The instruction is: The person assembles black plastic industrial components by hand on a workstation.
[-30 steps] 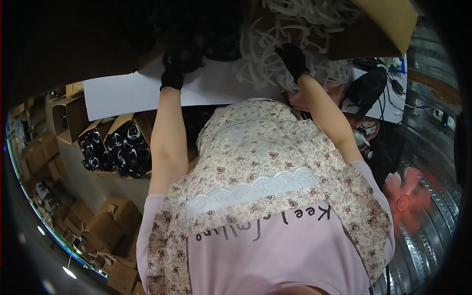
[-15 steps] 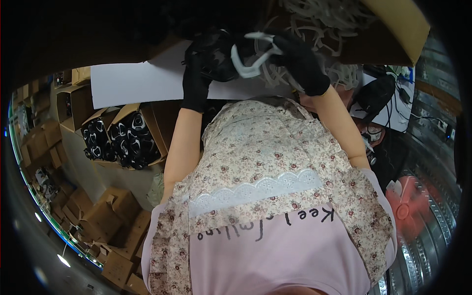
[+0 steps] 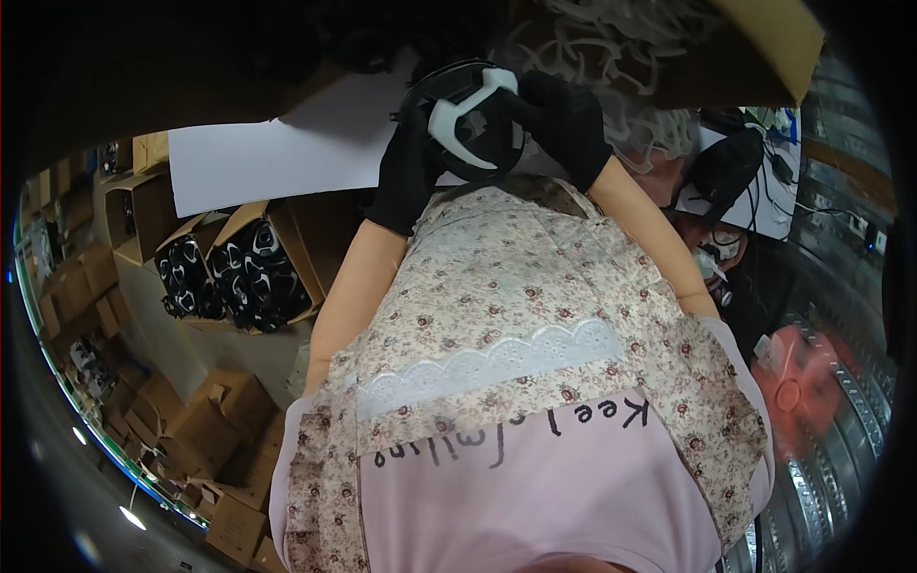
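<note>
Both my hands wear black gloves. My left hand [image 3: 411, 177] is closed on the left edge of a rounded black plastic part [image 3: 499, 151]. Across the face of that part lies a white angular frame piece [image 3: 445, 122], bent like a wide U. My right hand [image 3: 565, 122] pinches the white frame piece at its upper right end, fingers close against the black part. Whether the two pieces are locked together I cannot tell. Just beyond my right hand, a cardboard box [image 3: 778, 53] holds a heap of translucent white frame pieces [image 3: 621, 38].
A white tabletop [image 3: 258, 162] runs under my hands, with dark parts in shadow behind. Open cartons [image 3: 304, 258] to the left hold several black parts with white trim [image 3: 263, 272]. To the right are a black pouch with cables [image 3: 726, 167] and a red fan [image 3: 793, 392].
The white frame piece has moved left, from beside the black part onto its face. Both hands have come closer together, and the black part now faces up toward me.
</note>
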`<state>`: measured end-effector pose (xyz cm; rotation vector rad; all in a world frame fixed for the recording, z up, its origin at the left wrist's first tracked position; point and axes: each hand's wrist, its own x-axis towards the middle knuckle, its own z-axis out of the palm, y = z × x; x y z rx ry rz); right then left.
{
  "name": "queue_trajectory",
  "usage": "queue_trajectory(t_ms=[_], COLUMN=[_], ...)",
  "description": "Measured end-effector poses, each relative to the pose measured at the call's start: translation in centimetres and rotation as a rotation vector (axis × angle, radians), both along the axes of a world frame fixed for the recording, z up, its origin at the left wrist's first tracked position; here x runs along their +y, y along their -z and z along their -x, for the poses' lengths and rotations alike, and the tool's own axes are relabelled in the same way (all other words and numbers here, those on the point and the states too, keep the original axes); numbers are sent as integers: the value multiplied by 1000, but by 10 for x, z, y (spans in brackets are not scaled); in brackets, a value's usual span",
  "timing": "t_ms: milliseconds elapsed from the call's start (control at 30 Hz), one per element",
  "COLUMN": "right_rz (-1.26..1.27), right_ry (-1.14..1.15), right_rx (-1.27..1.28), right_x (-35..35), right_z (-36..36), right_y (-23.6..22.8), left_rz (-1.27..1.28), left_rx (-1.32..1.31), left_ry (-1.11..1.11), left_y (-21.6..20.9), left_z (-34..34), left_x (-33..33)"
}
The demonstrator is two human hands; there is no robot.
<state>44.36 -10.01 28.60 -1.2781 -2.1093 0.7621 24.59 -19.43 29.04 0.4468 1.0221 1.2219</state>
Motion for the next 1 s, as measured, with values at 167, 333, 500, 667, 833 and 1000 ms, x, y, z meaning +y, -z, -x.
queue_trajectory(t_ms=[167,333,500,667,833,1000], right_rz=[-17,-23,-56,635,650,642], right_ry=[47,58,72,-101,-65,-196], right_rx=[-52,-38,143,670,816,671], right_x=[-2,-2,3,11,6,5], right_z=[5,11,12,10,13,2], right_y=[-6,-3,12,5,6,-6], left_rz=[-5,-57,-43,-79,1,11], left_rx=[-19,117,115,140,111,-25], left_ry=[15,29,-25,16,40,-28], left_y=[2,1,-7,-17,-20,-16], left_z=[2,-2,1,-1,-2,-1], left_x=[-1,0,2,0,-4,-4])
